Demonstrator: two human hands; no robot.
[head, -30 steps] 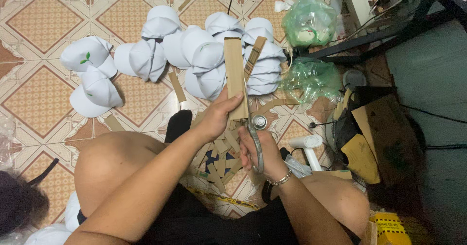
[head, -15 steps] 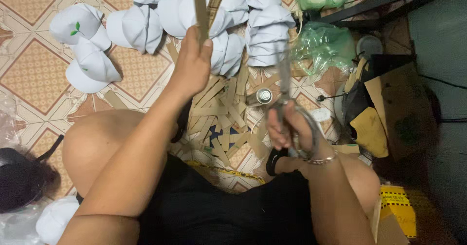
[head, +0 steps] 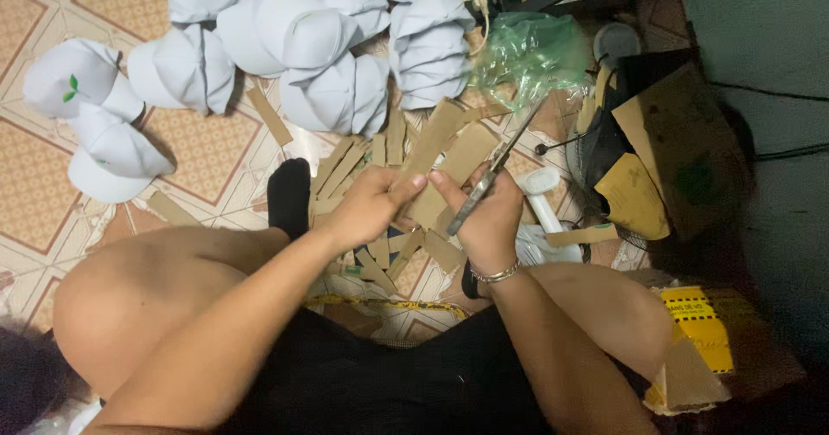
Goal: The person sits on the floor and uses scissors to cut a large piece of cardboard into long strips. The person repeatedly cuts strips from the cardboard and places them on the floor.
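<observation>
My left hand (head: 373,203) pinches a brown cardboard strip (head: 432,141) that points up and to the right. My right hand (head: 485,219) grips a pair of metal scissors (head: 494,171), its blades angled up toward a green plastic bag. Both hands meet over a pile of cut cardboard strips (head: 371,163) on the tiled floor. A silver bracelet (head: 494,273) circles my right wrist.
Several white caps (head: 285,33) lie in stacks across the top and left. A green plastic bag (head: 531,50) sits at upper right. Larger cardboard pieces (head: 661,154) and a fan lie to the right, a yellow box (head: 699,323) at lower right. My bare knee (head: 129,297) is at left.
My left hand has come down from high up with the strip to meet my right hand. The scissors now lie against the cardboard. The view has shifted, showing more of the caps.
</observation>
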